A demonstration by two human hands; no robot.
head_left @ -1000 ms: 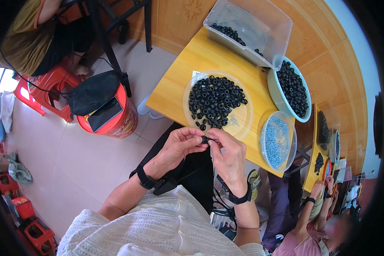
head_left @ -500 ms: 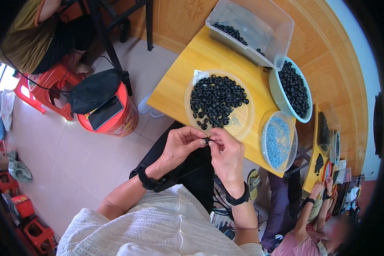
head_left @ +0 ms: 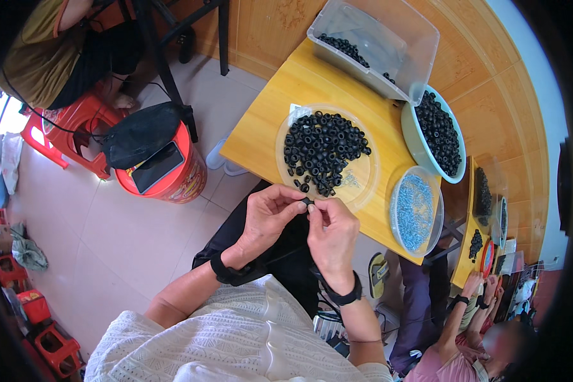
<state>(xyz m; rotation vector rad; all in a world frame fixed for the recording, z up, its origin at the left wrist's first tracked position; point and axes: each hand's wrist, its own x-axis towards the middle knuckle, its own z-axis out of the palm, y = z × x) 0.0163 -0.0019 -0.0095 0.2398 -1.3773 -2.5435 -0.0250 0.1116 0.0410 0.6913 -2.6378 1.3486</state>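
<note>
My left hand [head_left: 268, 219] and my right hand [head_left: 331, 234] meet just in front of the table's near edge. Together they pinch a small black ring [head_left: 308, 202] between their fingertips. Right behind them a clear round plate [head_left: 361, 177] carries a heap of black rubber rings [head_left: 321, 149]. To the right of it stands a clear round dish of small blue parts [head_left: 416, 210]. Both wrists wear black bands.
On the yellow wooden table [head_left: 280, 102] stand a clear plastic bin [head_left: 379, 44] and a pale green bowl of black rings [head_left: 436, 134]. A red bucket with a black bag and a phone [head_left: 159, 169] stands on the floor at left. Another person [head_left: 484, 337] works at lower right.
My hands stay together at the table edge, shifting only slightly while the fingers work the small black ring. Nothing else has moved.
</note>
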